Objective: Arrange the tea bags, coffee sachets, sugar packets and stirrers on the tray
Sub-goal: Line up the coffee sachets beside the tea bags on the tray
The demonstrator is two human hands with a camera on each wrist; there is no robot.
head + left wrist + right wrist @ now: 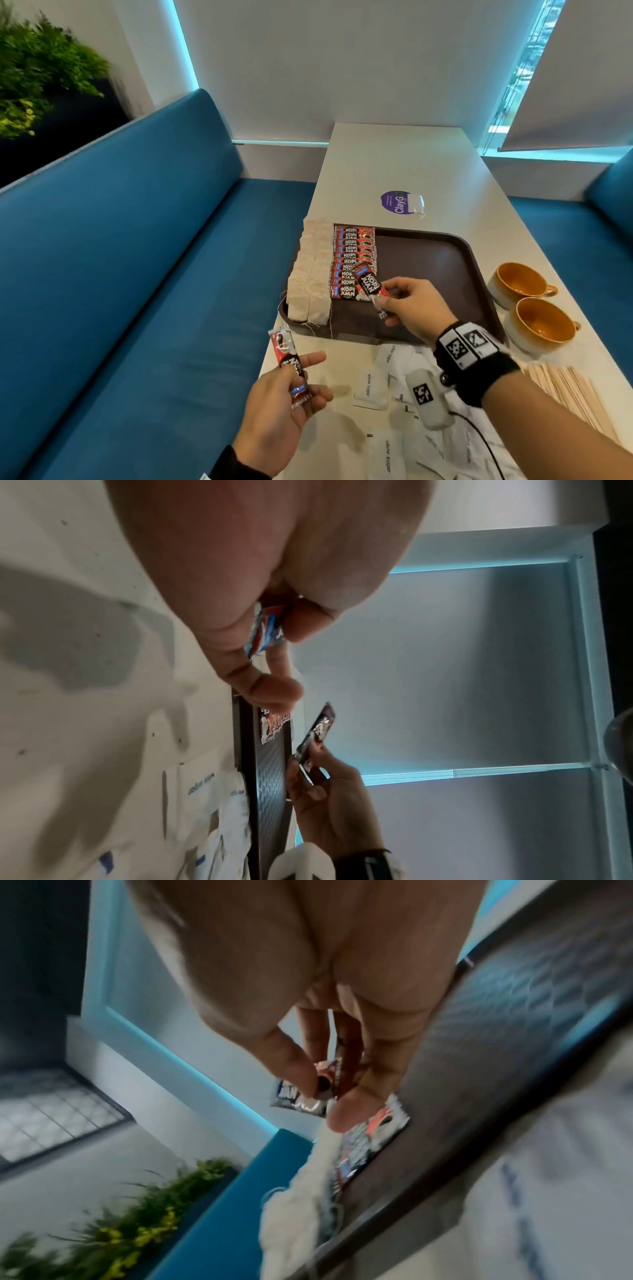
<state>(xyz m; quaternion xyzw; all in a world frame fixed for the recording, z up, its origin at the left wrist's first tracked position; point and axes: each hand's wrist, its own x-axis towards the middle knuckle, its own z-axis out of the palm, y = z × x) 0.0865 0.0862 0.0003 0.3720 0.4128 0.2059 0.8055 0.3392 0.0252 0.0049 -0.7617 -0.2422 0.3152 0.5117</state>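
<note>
Your right hand [407, 306] is pinching a coffee sachet [370, 286] just over the tray [442, 260], right by the sachet row [349, 263]. Your left hand [284, 407] grips another sachet [289, 363] above the surface's [411, 164] near edge.

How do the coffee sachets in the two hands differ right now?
The sachet in the right hand hangs over the tray, beside the sachet row; the sachet in the left hand is off the tray, at the table's near edge. The right one is pinched at its near end, the left one lower down its length. Both are the same red-and-black kind.
</note>
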